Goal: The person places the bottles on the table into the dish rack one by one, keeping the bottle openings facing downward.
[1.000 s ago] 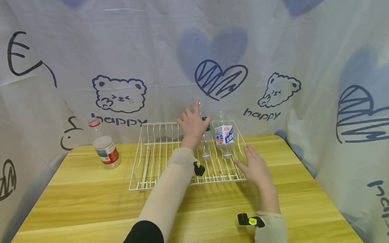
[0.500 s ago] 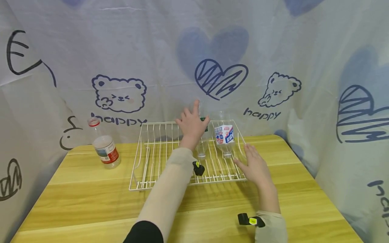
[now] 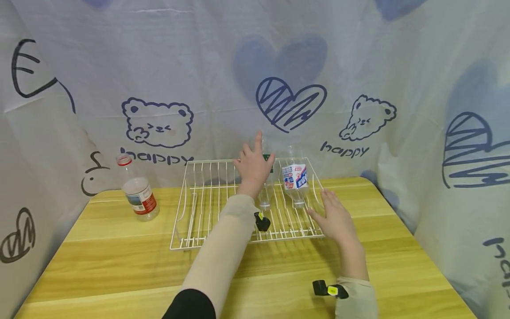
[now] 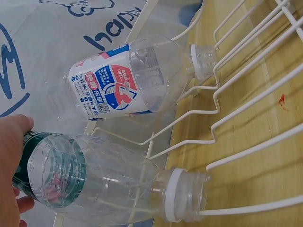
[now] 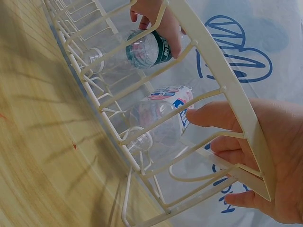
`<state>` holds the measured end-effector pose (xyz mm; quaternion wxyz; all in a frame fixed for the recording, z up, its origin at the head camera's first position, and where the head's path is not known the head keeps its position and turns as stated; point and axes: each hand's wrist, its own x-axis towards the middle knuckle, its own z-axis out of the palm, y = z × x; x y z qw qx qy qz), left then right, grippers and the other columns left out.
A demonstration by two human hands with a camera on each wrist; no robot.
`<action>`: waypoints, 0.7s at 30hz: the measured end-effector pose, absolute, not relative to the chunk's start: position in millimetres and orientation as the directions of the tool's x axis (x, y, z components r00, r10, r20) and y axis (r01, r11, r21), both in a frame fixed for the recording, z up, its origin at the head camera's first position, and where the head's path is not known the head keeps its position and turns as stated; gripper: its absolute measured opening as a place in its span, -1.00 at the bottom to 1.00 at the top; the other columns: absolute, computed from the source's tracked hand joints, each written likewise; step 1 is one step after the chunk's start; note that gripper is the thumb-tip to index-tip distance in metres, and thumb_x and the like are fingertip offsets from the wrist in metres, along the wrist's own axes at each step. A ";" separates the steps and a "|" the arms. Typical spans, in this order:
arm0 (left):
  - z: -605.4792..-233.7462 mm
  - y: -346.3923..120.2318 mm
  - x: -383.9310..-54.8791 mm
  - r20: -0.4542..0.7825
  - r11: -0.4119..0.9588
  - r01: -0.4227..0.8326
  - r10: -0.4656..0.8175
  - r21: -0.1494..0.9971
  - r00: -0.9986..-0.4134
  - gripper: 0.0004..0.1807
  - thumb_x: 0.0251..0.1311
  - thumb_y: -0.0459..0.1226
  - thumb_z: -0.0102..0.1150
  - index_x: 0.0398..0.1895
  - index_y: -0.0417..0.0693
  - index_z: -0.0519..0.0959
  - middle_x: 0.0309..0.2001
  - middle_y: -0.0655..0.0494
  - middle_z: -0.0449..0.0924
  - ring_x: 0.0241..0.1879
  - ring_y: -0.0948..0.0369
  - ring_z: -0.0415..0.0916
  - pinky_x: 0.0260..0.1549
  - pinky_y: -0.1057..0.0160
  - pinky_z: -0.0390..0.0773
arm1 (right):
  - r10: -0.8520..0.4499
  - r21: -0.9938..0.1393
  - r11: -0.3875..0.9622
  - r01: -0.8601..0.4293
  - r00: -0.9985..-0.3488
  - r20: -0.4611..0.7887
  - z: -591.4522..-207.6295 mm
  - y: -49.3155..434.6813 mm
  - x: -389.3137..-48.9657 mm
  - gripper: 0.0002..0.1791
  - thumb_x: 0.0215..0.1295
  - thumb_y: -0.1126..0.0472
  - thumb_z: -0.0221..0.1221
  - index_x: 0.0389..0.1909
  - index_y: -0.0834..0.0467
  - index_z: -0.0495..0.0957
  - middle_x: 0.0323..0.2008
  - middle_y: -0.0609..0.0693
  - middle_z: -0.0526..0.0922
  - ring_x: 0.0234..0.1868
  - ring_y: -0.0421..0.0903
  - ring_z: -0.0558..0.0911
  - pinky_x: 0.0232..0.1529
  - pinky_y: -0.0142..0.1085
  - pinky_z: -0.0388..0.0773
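Note:
My left hand (image 3: 253, 167) grips a clear plastic bottle with a green label (image 4: 118, 182) near its base. The bottle is upside down, its neck (image 4: 187, 195) low among the wires of a white wire rack (image 3: 211, 188). Beside it, a second clear plastic bottle (image 3: 295, 178) with a white, blue and red label leans neck-down in the rack, untouched by either hand. My right hand (image 3: 338, 220) rests at the rack's right front corner, its fingers fairly straight and the thumb apart from them. The rack's rim (image 5: 239, 97) passes in front of that hand in the right wrist view.
A clear bottle with a red and white label (image 3: 139, 199) stands upright on the wooden table (image 3: 271, 279), left of the rack. Grey-white sheeting (image 3: 215, 66) with drawn bears and hearts hangs close behind the rack and along both sides.
The neck of the green-label bottle has shifted slightly to the left in the rack, with my left hand still on it. The right hand and the other bottles have stayed put.

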<state>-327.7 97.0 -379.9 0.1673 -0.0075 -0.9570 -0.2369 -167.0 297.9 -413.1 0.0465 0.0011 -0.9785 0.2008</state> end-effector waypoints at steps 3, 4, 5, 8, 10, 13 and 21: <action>-380.1 97.2 -327.5 0.315 0.891 0.087 -0.065 0.446 -0.947 -0.08 0.25 0.30 -0.03 0.53 0.54 -0.31 0.23 -0.18 0.28 0.01 -0.07 0.42 -0.03 -0.15 0.44 | 0.017 -0.394 0.919 -0.019 -0.996 0.089 -412.9 298.2 -166.4 -0.13 0.41 -0.13 0.02 0.49 0.35 -0.03 0.51 0.30 -0.03 0.54 0.27 -0.05 0.51 0.12 -0.05; -380.2 97.3 -327.5 0.314 0.891 0.087 -0.065 0.446 -0.947 -0.08 0.25 0.31 -0.04 0.53 0.55 -0.31 0.24 -0.18 0.27 0.00 -0.07 0.42 -0.04 -0.15 0.44 | 0.017 -0.394 0.919 -0.019 -0.996 0.089 -412.8 298.2 -166.2 -0.13 0.41 -0.13 0.02 0.49 0.35 -0.03 0.51 0.31 -0.03 0.54 0.27 -0.05 0.51 0.12 -0.05; -380.4 97.4 -327.5 0.313 0.890 0.087 -0.065 0.448 -0.947 -0.08 0.25 0.31 -0.04 0.53 0.55 -0.31 0.25 -0.18 0.27 0.01 -0.07 0.41 -0.04 -0.15 0.44 | 0.017 -0.395 0.918 -0.020 -0.996 0.090 -412.5 298.2 -166.0 -0.13 0.41 -0.12 0.02 0.48 0.36 -0.03 0.51 0.31 -0.03 0.54 0.27 -0.05 0.51 0.12 -0.06; -380.8 97.5 -327.4 0.316 0.886 0.090 -0.066 0.455 -0.947 -0.07 0.24 0.31 -0.03 0.52 0.54 -0.31 0.26 -0.19 0.26 0.02 -0.08 0.41 -0.03 -0.16 0.44 | 0.016 -0.398 0.917 -0.023 -0.996 0.093 -412.3 298.0 -165.9 -0.13 0.41 -0.11 0.03 0.48 0.36 -0.02 0.51 0.31 -0.02 0.53 0.28 -0.04 0.51 0.12 -0.06; -380.8 97.5 -327.3 0.315 0.885 0.091 -0.066 0.457 -0.947 -0.06 0.23 0.32 -0.03 0.52 0.54 -0.32 0.26 -0.18 0.26 0.02 -0.08 0.41 -0.03 -0.16 0.44 | 0.016 -0.398 0.917 -0.023 -0.995 0.094 -412.4 298.0 -166.0 -0.13 0.41 -0.11 0.03 0.48 0.36 -0.02 0.51 0.31 -0.02 0.53 0.28 -0.04 0.51 0.12 -0.05; -380.7 97.3 -327.0 0.312 0.881 0.090 -0.069 0.465 -0.948 -0.04 0.22 0.33 -0.02 0.53 0.53 -0.34 0.27 -0.18 0.25 0.04 -0.09 0.41 -0.01 -0.17 0.43 | 0.015 -0.397 0.918 -0.024 -0.995 0.096 -412.2 297.8 -165.9 -0.14 0.41 -0.11 0.04 0.48 0.37 -0.01 0.51 0.32 -0.01 0.53 0.28 -0.03 0.51 0.13 -0.05; -379.6 96.5 -325.8 0.317 0.870 0.088 -0.081 0.485 -0.945 0.01 0.20 0.32 0.01 0.54 0.46 -0.35 0.30 -0.20 0.23 0.11 -0.12 0.39 0.04 -0.21 0.43 | 0.017 -0.389 0.921 -0.021 -0.995 0.094 -412.8 298.1 -166.3 -0.13 0.41 -0.13 0.02 0.48 0.35 -0.02 0.51 0.30 -0.02 0.53 0.28 -0.02 0.51 0.13 -0.03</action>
